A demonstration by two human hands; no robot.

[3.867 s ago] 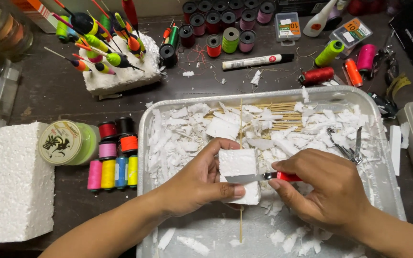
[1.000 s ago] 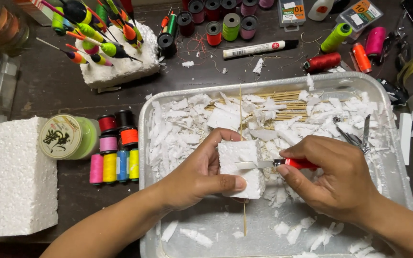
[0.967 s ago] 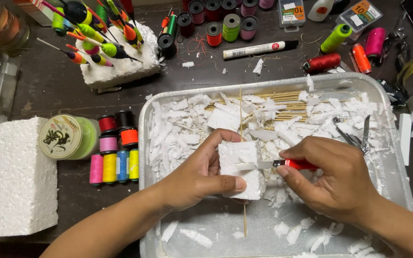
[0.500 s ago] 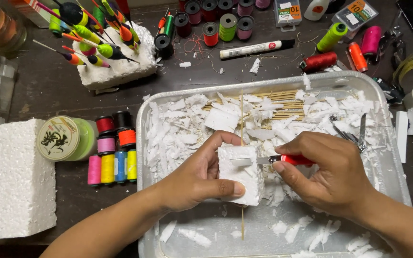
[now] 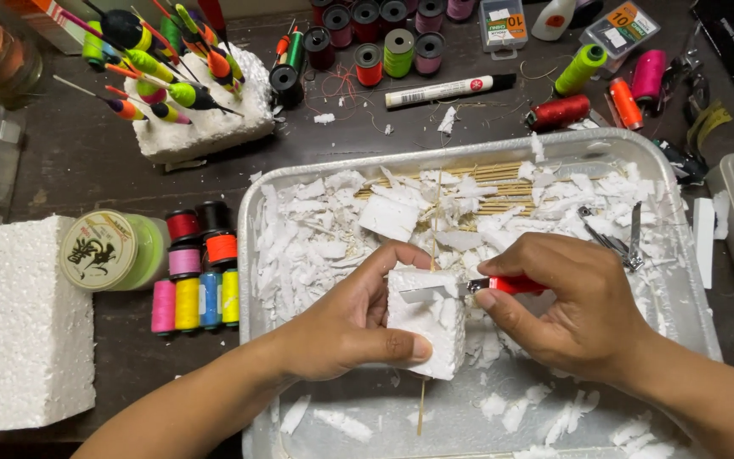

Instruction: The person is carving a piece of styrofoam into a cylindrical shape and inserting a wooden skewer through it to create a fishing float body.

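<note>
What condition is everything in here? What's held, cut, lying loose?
Left hand: grips the foam piece.
Foam piece: on a thin stick, blade at its top.
Right hand: holds the red-handled knife.
Tray: strewn with foam scraps.
Marker: capped, lying flat.

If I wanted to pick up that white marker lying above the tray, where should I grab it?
Take the marker around the middle of its white barrel, coming straight down from above. It lies flat on the dark table, nearly level, so its long sides are open to thumb and finger. Avoid the ends: thread spools sit close by its left end, and the black cap on the right is narrower.
</note>
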